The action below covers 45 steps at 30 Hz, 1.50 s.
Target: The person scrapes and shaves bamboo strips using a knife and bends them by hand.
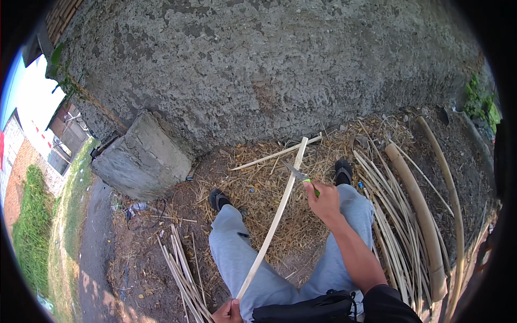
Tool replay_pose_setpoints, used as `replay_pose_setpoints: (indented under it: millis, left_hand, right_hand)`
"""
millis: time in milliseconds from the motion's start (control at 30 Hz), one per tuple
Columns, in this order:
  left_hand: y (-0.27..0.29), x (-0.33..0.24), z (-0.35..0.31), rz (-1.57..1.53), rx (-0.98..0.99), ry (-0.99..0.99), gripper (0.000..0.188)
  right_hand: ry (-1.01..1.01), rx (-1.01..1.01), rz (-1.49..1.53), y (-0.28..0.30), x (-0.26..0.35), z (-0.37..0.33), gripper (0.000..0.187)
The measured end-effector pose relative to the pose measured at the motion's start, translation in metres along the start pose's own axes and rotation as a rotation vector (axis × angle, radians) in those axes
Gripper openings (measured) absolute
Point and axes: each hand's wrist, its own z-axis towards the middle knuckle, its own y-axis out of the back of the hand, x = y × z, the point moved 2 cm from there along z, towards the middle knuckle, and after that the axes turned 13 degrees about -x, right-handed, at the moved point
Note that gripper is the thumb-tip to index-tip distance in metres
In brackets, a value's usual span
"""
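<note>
My left hand point(229, 312), at the lower edge, is closed round the near end of a long pale bamboo strip point(273, 227). The strip slants away from me, up and to the right, between my knees. My right hand point(324, 202) grips a knife point(316, 192) by its green handle. Its grey blade points up and left and lies against or just over the strip, below the far end; whether it cuts in, I cannot tell. Beyond the strip, another thin strip point(269, 155) lies on the shavings-covered ground.
A bundle of split strips point(396, 226) lies to my right, beside a thick bamboo piece point(417, 215) and a long curved pole point(449, 199). More strips point(183, 274) lie at my left. A concrete block point(145, 161) leans by the rough grey wall point(280, 64) ahead.
</note>
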Motion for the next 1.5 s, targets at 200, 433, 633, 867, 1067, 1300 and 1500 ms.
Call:
replay_pose_setpoints:
  millis: [200,433,633,867,1067,1300,1500]
  left_hand:
    - [-0.015,0.032,0.011,0.056,-0.071,-0.140,0.018]
    - [0.021,0.023,0.006,-0.062,0.022,0.016,0.022]
    - [0.032,0.031,-0.003,-0.052,-0.020,0.042,0.022]
    - [0.033,0.065,-0.006,0.064,-0.038,-0.016,0.026]
    - [0.063,0.060,-0.019,0.010,-0.033,-0.005,0.031]
    - [0.062,0.023,-0.010,0.035,-0.188,-0.088,0.032]
    - [0.057,0.027,-0.008,0.077,-0.263,-0.192,0.028]
  right_hand:
    - [0.128,0.098,0.234,-0.001,0.023,-0.036,0.024]
    - [0.190,0.038,-0.030,0.000,0.002,0.002,0.025]
    - [0.289,0.050,-0.001,-0.011,0.008,-0.016,0.027]
    - [0.479,0.310,0.178,-0.008,0.043,-0.062,0.027]
    - [0.048,0.135,-0.218,-0.019,-0.018,0.017,0.031]
    - [-0.131,0.128,-0.055,-0.018,0.007,-0.020,0.031]
    - [-0.317,0.017,0.268,-0.022,-0.006,-0.031,0.031]
